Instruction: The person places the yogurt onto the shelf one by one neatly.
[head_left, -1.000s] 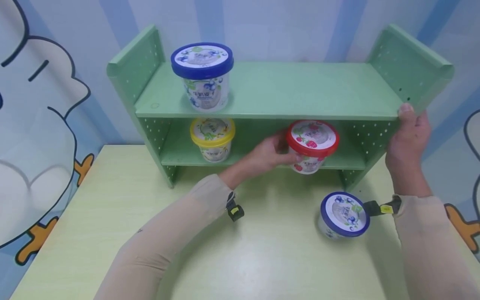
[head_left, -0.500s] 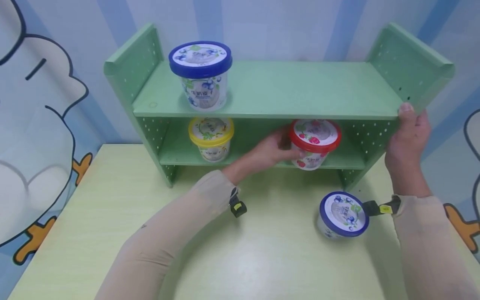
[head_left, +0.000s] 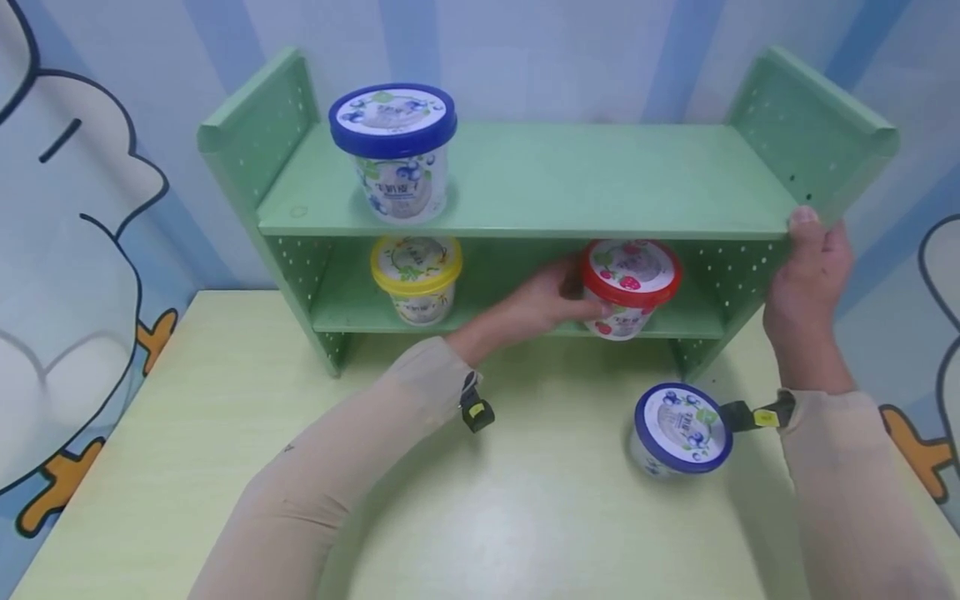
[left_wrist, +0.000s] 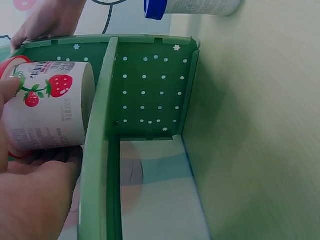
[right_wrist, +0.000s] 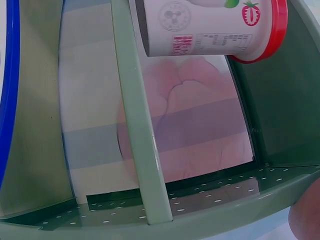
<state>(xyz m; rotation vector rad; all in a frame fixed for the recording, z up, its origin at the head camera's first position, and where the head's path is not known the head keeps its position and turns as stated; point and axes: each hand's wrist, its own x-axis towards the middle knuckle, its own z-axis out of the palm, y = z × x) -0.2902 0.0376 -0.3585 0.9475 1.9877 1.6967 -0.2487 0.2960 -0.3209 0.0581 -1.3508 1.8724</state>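
Note:
My left hand (head_left: pixel 543 304) grips a white tub with a red lid and strawberry print (head_left: pixel 630 279), thumb across its front, fingers behind it. The tub stands upright at the front of the lower board of a green shelf (head_left: pixel 622 175), right of centre. In the left wrist view, the tub's base (left_wrist: pixel 89 100) is close over that board. My right hand (head_left: pixel 812 283) holds the shelf's right side panel, thumb on the front edge by the top board; its other fingers are partly hidden. In the right wrist view just a bit of that hand (right_wrist: pixel 307 212) shows.
A blue-lidded blueberry tub (head_left: pixel 397 183) stands on the top board at left, above a yellow-lidded tub (head_left: pixel 420 304) on the lower board. Another blue-lidded tub (head_left: pixel 681 429) sits on the table (head_left: pixel 480 517), near my right wrist. A cartoon-printed wall (head_left: pixel 555 58) is behind.
My left hand has carried the red-lidded tub slightly right and back, over the lower board. My right hand has kept its hold on the side panel. The head view has shifted a little.

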